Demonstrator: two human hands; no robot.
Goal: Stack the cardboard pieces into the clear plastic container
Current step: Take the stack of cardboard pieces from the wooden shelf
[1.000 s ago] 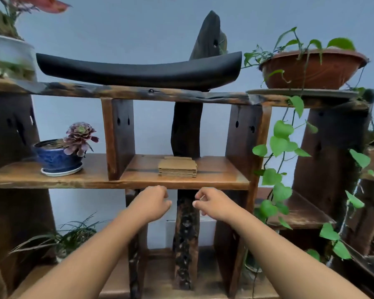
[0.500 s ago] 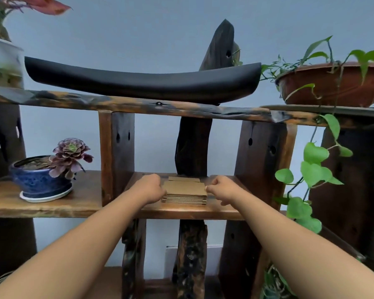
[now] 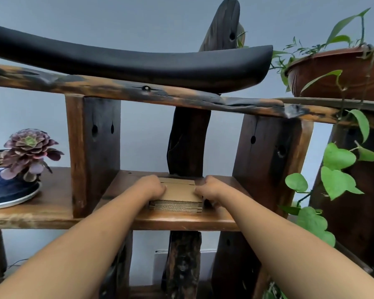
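A flat stack of brown cardboard pieces (image 3: 178, 194) lies on the middle wooden shelf (image 3: 181, 220), in the compartment between two dark uprights. My left hand (image 3: 150, 187) grips the stack's left side, fingers curled over its top edge. My right hand (image 3: 212, 192) grips the right side the same way. The stack still rests on the shelf board. No clear plastic container is in view.
A blue pot with a purple succulent (image 3: 20, 167) stands on the shelf to the left. A brown pot with trailing green vines (image 3: 337, 70) sits top right; leaves hang down the right side. A black curved piece (image 3: 138, 61) lies on the upper beam.
Both hands rose from below the shelf edge to the cardboard stack and closed on its two sides. The view moved closer to the shelf.
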